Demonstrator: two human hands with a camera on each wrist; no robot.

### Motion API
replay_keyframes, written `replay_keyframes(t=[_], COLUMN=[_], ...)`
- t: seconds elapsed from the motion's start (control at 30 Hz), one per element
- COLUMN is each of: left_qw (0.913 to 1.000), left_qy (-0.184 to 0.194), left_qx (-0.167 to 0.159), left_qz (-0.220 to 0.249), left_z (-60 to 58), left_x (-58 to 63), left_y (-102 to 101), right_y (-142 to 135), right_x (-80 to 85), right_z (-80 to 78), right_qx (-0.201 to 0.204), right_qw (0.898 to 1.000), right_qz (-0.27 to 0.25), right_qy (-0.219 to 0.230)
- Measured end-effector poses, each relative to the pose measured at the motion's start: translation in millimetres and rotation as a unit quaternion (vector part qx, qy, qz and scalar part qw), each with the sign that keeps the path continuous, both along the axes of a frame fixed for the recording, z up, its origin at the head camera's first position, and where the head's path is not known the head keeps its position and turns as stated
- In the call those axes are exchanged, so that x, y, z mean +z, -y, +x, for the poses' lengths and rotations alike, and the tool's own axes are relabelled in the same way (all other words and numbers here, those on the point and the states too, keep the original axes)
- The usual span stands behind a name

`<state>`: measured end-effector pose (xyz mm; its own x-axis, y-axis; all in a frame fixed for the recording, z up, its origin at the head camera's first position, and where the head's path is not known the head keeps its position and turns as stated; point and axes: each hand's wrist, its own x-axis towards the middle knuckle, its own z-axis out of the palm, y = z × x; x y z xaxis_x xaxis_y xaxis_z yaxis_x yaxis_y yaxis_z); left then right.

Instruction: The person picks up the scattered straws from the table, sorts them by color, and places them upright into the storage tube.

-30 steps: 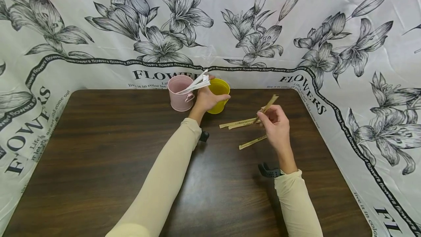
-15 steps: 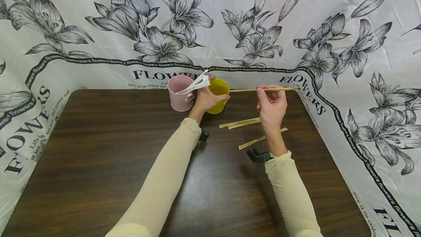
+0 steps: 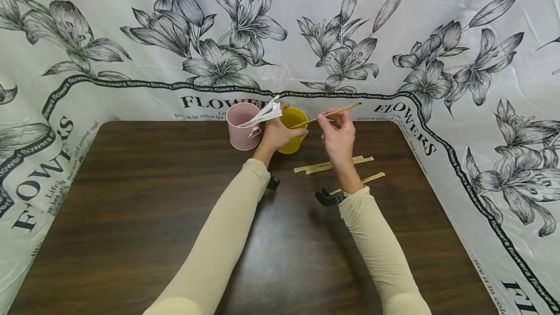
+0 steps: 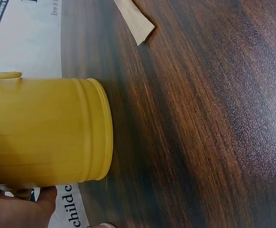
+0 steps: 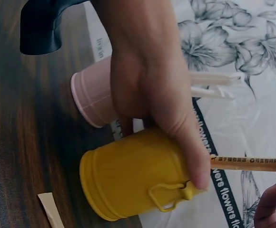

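head: yellow bucket point(image 3: 290, 147) is being gripped by left hand point(image 3: 278, 133); tan stick point(image 3: 351, 107) is being pinched by right hand point(image 3: 340, 135), tip over bucket's mouth. left wrist: loose stick point(image 4: 135, 21) is being shown nearby. right wrist: held tip is being hidden by left hand.

Table point(image 3: 153, 218): dark brown wood grain, rounded far corners. White sheet point(image 3: 290, 8) behind and on both sides, slightly creased, black line-drawn flowers point(image 3: 250, 8). Black band point(image 3: 332, 95) lettered "flowers" runs along it, bigger FLOWERS text point(image 3: 411, 119) between band and table. Pale glare point(image 3: 282, 266) on tabletop.
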<state>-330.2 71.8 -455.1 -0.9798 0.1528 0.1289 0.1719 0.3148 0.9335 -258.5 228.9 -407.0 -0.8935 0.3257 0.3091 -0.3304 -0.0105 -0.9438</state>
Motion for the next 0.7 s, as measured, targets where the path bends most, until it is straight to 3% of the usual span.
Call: replay_keyframes(t=[0.33,0.57,0.7], left_qw=[1.0,1.0,1.0], left_qy=[0.003,0.005,0.001], left_qx=[0.001,-0.003,-0.002], left_qz=[-0.005,-0.002,0.002], left_z=[2.2,1.5,0.1], left_x=[1.9,-0.7,-1.7], left_y=[-1,-1,-1], right_y=[0,-15,-31], right_x=[7.0,-7.5,-20.7], right_z=[5.1,14.3,29.6], right_qx=[0.017,0.006,0.011], right_qw=[1.0,0.996,0.988], right_qz=[-0.007,0.063,0.134], right_qy=[0.024,0.055,0.076])
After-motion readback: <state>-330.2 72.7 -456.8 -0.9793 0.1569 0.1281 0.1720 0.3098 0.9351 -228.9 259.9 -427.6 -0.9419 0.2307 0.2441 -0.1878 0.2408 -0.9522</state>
